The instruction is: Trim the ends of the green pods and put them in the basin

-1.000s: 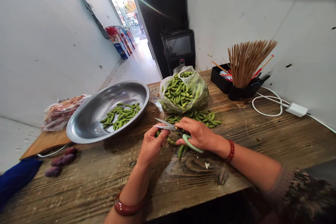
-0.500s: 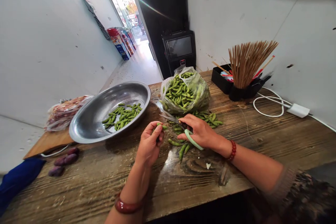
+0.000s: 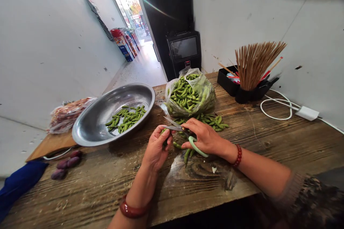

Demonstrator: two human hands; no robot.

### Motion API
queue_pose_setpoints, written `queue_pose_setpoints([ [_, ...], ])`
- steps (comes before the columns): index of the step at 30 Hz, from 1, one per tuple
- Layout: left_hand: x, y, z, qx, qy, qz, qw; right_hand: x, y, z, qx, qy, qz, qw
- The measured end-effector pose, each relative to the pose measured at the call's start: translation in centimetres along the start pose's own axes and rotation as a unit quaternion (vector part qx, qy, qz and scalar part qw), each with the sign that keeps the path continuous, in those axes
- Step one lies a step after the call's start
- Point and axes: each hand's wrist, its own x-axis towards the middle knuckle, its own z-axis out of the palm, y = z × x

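My left hand (image 3: 158, 147) pinches a green edamame pod (image 3: 164, 133), mostly hidden by the fingers. Wrapped round the green handles of a pair of scissors (image 3: 176, 127) is my right hand (image 3: 201, 136). The scissor blades are spread apart and point left, the lower one lying at the left fingertips by the pod. Loose edamame pods (image 3: 215, 123) lie on the table under and behind the right hand. Behind them stands a clear plastic bag (image 3: 208, 96) full of pods. To the left, a wide metal basin (image 3: 90, 123) holds more pods.
A black holder (image 3: 227, 82) with bamboo skewers (image 3: 251, 66) stands back right, beside a white cable and adapter (image 3: 307, 113). At left are several purple-red oval items (image 3: 67, 163), a wooden board (image 3: 40, 146), a plastic-wrapped bundle (image 3: 68, 114) and a blue cloth (image 3: 23, 182).
The pod in my left hand and the scissors have come together; one blade now reaches the left fingertips. The left hand has shifted slightly to the right. Pods in the basin look the same.
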Motion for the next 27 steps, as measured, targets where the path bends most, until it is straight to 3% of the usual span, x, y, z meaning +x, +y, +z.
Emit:
queue_pose_setpoints([
  [17,-0.28,-0.07,0.56,0.005,-0.024,-0.015,1.0,0.08,-0.3,-0.01,0.013,0.003,-0.016,1.0],
  [27,0.04,0.49,-0.05,-0.033,0.0,-0.007,0.999,0.08,-0.24,-0.17,-0.03,-0.026,-0.006,0.999],
])
